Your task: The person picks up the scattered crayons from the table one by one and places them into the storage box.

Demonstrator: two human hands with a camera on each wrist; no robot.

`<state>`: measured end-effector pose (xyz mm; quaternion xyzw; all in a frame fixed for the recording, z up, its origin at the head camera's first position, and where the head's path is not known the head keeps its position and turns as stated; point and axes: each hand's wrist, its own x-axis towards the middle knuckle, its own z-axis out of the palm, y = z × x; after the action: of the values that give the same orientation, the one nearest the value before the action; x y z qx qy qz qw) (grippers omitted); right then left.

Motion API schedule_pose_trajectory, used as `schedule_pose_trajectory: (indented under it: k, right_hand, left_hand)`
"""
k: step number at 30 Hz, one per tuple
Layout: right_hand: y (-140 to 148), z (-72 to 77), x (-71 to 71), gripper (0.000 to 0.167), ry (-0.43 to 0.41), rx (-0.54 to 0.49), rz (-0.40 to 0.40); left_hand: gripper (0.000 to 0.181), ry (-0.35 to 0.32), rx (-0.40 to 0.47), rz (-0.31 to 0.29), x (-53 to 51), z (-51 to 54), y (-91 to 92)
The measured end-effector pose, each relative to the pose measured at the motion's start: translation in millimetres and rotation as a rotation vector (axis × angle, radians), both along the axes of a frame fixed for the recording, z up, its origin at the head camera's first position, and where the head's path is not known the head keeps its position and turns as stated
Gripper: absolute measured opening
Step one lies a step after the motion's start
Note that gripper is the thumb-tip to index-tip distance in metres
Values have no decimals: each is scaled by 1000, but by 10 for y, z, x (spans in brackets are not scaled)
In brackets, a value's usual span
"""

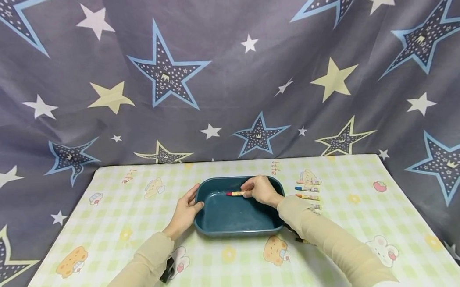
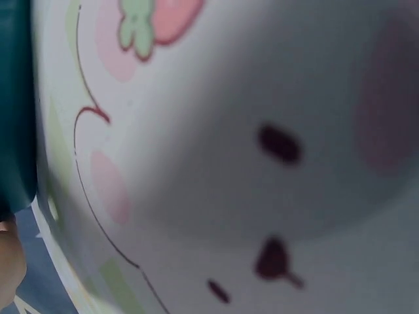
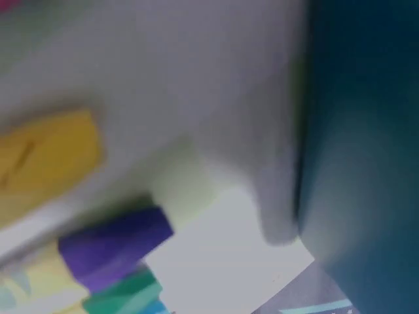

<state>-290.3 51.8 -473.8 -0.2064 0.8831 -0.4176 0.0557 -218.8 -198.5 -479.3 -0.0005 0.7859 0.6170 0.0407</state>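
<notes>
A dark teal tray (image 1: 239, 224) stands on the table, its wall also visible in the left wrist view (image 2: 14, 111) and the right wrist view (image 3: 366, 157). At its left rim my left hand (image 1: 185, 212) holds the wall, thumb inside. My right hand (image 1: 262, 191), over the tray's back right part, pinches a crayon with a red tip (image 1: 234, 193) that points left. Right of the tray lie several crayons, among them a blue-tipped one (image 1: 306, 189) and an orange-tipped one (image 1: 307, 197). A purple crayon tip (image 3: 114, 245) and a yellow one (image 3: 52, 160) show in the right wrist view.
A checked cloth with cartoon animals (image 1: 113, 238) covers the table. Behind it hangs a grey curtain with stars (image 1: 226, 86). My right sleeve (image 1: 330, 238) passes over the area right of the tray and partly hides the crayon row.
</notes>
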Motion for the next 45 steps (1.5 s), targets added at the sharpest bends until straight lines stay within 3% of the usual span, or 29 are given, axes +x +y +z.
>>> schedule_pose_trajectory:
  k: [10,17,25,30,34,37,41,45]
  right_hand:
    - [-30,0,-27,22,35,11,23]
    - [-18,16,-3,26,-42,-39,20]
    - [25,60,-13,28,-70,-41,57]
    - [89,129,4,30,-132,-119,73]
    - [202,225,3,28,-120,-150,78]
    - [298,343,-7,25,-29,-140,74]
    - [459,585,14,19,95,-146,8]
    - [726,839,36,20,103,-202,-65]
  left_hand:
    - [62,3,2,7,6,66,4]
    - [62,-4,8,-15,16,59,15]
    - [62,2,-7,-9,5,54,14]
    - [61,8,-6,-4,15,35,12]
    - [62,-7,-5,-9,9,16,33]
    - [62,-6,6,-12,3,23,33]
    - [62,1,22,-15,-5,53,16]
    - [62,-1,11,-6,-11,47,18]
